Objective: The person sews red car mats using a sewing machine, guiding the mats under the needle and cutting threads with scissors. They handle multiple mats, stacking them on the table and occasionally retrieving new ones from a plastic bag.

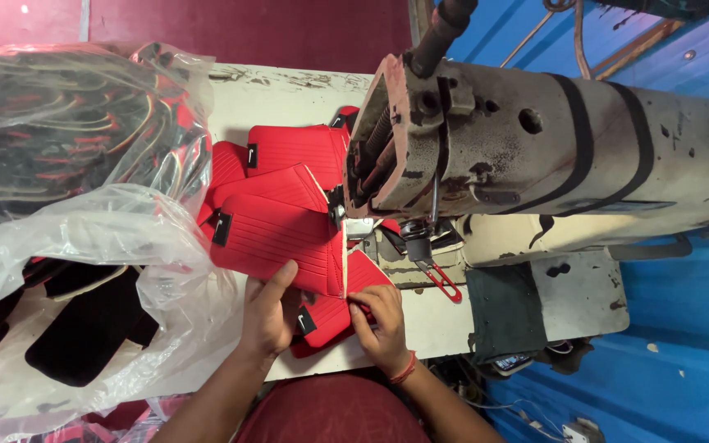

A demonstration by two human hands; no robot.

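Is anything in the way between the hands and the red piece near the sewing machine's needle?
Nothing visible is. The left hand and the right hand both already rest on the red ribbed piece, which lies on the sewing machine table. More red pieces are stacked just behind it, next to the needle.

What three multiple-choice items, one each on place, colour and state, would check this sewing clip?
1. Where is the clear plastic bag of cut pieces?
A. left of the hands
B. on top of the sewing machine
C. on the floor at right

2. What colour are the ribbed pieces under the hands?
A. blue
B. red
C. white

3. What is the right hand doing?
A. hanging free
B. turning a wheel
C. pinching a red piece

Answers: 1 A, the bag fills the left of the table; 2 B, the stack beside the sewing machine is red; 3 C, its fingers grip the lowest piece, while the left hand presses alongside.
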